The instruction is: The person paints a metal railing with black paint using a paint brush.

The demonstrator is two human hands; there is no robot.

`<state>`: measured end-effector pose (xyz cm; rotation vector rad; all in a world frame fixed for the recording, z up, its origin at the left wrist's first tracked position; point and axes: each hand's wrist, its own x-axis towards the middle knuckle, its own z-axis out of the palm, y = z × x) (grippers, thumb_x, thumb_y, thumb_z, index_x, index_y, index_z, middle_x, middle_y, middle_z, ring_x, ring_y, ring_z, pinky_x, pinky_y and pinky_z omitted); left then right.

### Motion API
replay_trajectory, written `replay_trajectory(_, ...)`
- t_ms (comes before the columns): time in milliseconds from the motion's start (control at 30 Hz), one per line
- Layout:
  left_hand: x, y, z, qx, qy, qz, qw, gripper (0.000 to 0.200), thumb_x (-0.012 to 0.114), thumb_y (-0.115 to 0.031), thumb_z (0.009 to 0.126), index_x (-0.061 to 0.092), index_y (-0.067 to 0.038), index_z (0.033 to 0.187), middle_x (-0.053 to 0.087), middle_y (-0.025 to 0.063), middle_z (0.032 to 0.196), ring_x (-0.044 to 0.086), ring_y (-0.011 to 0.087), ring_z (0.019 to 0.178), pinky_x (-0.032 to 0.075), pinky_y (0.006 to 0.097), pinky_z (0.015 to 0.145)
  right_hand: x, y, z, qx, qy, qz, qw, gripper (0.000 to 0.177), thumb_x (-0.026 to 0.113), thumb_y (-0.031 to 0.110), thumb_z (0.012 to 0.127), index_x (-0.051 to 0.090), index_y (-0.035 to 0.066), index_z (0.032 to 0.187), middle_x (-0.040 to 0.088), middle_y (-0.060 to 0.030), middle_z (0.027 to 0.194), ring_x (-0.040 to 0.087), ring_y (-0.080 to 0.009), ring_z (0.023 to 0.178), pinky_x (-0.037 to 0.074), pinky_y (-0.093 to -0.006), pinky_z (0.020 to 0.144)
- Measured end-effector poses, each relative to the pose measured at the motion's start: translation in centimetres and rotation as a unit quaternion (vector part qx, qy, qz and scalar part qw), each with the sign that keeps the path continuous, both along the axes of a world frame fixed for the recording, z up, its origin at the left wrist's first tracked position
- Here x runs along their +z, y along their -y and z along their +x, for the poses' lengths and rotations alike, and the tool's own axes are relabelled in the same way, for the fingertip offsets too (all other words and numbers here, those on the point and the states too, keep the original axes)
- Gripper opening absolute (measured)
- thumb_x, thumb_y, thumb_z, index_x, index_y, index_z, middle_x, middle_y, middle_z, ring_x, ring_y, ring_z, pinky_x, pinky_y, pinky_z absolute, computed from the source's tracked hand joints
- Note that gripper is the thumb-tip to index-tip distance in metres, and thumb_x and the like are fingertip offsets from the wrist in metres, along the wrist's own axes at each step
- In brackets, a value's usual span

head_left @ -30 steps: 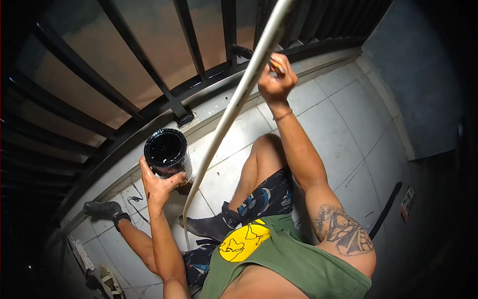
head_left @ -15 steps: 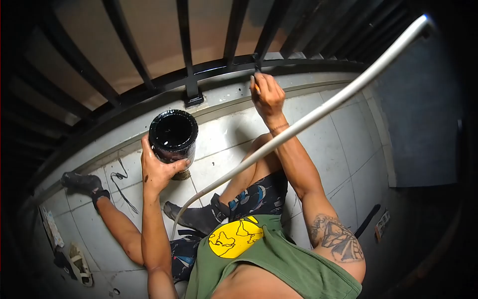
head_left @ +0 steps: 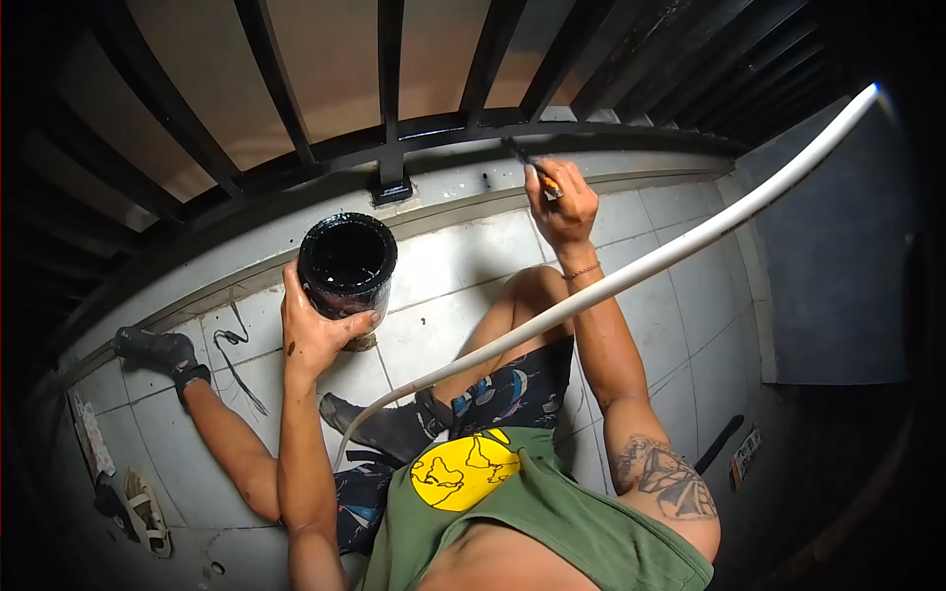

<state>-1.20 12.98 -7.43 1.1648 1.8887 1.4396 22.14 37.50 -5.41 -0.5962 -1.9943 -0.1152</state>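
My left hand (head_left: 320, 330) is wrapped round a clear-sided can of black paint (head_left: 379, 295), its rim coated in wet black. In my right hand (head_left: 567, 209) is a paintbrush (head_left: 548, 181) with an orange-marked handle and dark bristles. The bristle end lies close under the bottom rail (head_left: 434, 129) of a black metal railing. Glossy black coats much of that rail and its short foot (head_left: 392, 185), which stands on the pale ledge (head_left: 448, 187) just beyond the can.
A white hose-like tube (head_left: 631, 271) arcs across the view from my lap to the upper right. Pale floor tiles (head_left: 434, 266) lie under my legs. A thin dark cord (head_left: 236, 355) and a sandal (head_left: 146, 512) are at the left, a dark panel (head_left: 828, 266) at the right.
My right hand has moved down and right, drawing the brush away from the rail and showing more of its handle. My left hand keeps the can nearly in place; the view has shifted slightly.
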Motion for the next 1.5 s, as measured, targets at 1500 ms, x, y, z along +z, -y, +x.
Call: replay_trajectory(1500, 1.2, -1.1, 1.6, -0.008, -0.026, 0.0, 1.0, 0.094, 0.088, -0.017, 0.049, 0.038, -0.003, 0.127, 0.059, 0.0187, 0.115, 0.06, 0.0318, 0.106, 0.047, 0.0394, 0.095, 24.8, -6.7, 4.0, 0.158, 0.072, 0.218, 0.96, 0.026, 0.076, -0.002, 0.075, 0.066, 0.003, 0.098, 0.068, -0.012, 0.089, 0.068, -0.0257, 0.077, 0.057, -0.0292, 0.07)
